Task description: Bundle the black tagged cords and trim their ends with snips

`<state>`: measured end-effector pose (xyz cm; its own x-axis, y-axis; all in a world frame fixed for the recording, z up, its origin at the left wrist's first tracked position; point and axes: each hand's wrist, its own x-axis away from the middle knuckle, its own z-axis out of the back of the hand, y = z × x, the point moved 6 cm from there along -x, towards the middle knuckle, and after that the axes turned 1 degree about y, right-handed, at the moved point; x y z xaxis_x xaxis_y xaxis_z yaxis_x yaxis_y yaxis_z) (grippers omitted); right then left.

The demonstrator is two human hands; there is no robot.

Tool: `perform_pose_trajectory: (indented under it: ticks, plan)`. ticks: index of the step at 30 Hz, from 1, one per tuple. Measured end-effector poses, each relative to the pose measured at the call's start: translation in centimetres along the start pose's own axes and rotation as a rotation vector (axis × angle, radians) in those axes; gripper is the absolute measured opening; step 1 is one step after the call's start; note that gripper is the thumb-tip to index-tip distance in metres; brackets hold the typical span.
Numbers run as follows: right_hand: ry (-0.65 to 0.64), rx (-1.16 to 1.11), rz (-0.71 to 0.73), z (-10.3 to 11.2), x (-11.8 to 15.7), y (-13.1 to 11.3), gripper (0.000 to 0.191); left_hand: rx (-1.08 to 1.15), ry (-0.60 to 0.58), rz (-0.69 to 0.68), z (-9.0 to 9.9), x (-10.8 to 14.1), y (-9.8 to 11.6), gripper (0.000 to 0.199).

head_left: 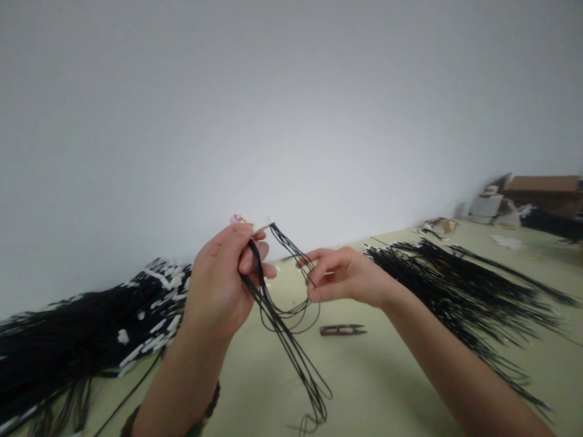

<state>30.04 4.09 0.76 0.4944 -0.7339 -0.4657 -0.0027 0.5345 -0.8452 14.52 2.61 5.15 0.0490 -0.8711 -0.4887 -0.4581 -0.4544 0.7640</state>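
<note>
A bundle of thin black cords (286,334) hangs from my left hand (234,270), whose thumb and fingers are closed on it. A pale, narrow strip (260,230) sticks out past the left fingertips, its far end meeting the gathered cord ends. From there the cords loop down to my right hand (330,276), which pinches some of them between bent fingers and thumb. Below the loops, a pair of thread snips (343,329) lies on the pale green table (364,379). A small pink and yellow item (235,219) shows behind the left hand, too blurred to name.
At left lies a large heap of black cords (82,331) with white tips. A spread of black cords (455,291) covers the right side. Farther back are a cardboard box (542,184), a white container (485,206) and a crumpled brown wrapper (441,226). A plain wall (291,109) stands behind.
</note>
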Motion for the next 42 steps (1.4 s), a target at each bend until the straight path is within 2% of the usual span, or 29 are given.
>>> perform_pose_trajectory:
  ticks: [3,5,7,10,13,15,17,20,22,25,29,32,35,39,42]
  plan:
    - [-0.092,-0.026,-0.159,-0.3,-0.6,2.8,0.025,0.015,-0.044,-0.030,-0.2,-0.1,0.3,0.017]
    - [-0.078,0.034,-0.216,0.0,-0.8,3.8,0.027,-0.001,-0.059,-0.056,-0.1,-0.3,0.2,0.018]
    - [-0.019,0.102,-0.225,0.6,-0.7,3.9,0.025,-0.039,-0.063,-0.103,0.0,-0.5,0.1,0.016]
    - [0.168,0.240,-0.196,1.9,0.1,2.0,0.030,-0.123,-0.070,-0.186,0.2,-0.6,-0.3,0.014]
    - [0.460,0.333,-0.023,2.7,1.5,-1.8,0.036,-0.200,-0.097,-0.221,0.4,-0.7,-1.0,0.013]
    - [0.528,0.255,0.084,2.0,2.1,-3.6,0.028,-0.237,-0.133,-0.200,0.4,-0.8,-1.6,0.012]
    - [0.440,0.228,0.099,0.5,2.0,-4.1,0.020,-0.263,-0.177,-0.159,0.4,-0.9,-2.1,0.012]
    - [0.260,0.344,0.109,-2.0,1.3,-3.4,0.016,-0.276,-0.231,-0.094,0.3,-1.0,-2.7,0.012]
    - [0.231,0.403,0.148,-2.8,0.9,-2.7,0.018,-0.268,-0.252,-0.051,0.4,-1.1,-3.0,0.011]
    - [0.213,0.389,0.129,-3.0,0.5,-1.8,0.020,-0.253,-0.274,0.023,0.4,-1.0,-3.3,0.010]
    - [0.125,0.166,-0.027,-3.0,0.5,-1.0,0.019,-0.220,-0.278,0.084,0.3,-0.9,-3.7,0.011]
    - [0.082,0.050,-0.078,-3.2,0.5,-0.8,0.021,-0.199,-0.290,0.101,0.1,-0.8,-4.1,0.011]
    - [0.078,0.055,-0.075,-3.1,0.4,-0.6,0.022,-0.186,-0.316,0.122,-0.1,-0.8,-4.3,0.012]
    - [0.137,0.141,-0.044,-2.5,0.5,-0.4,0.021,-0.150,-0.317,0.143,-0.2,-0.7,-4.3,0.013]
    - [0.113,0.138,-0.057,-2.5,0.5,-0.3,0.020,-0.110,-0.300,0.137,-0.3,-0.7,-4.3,0.013]
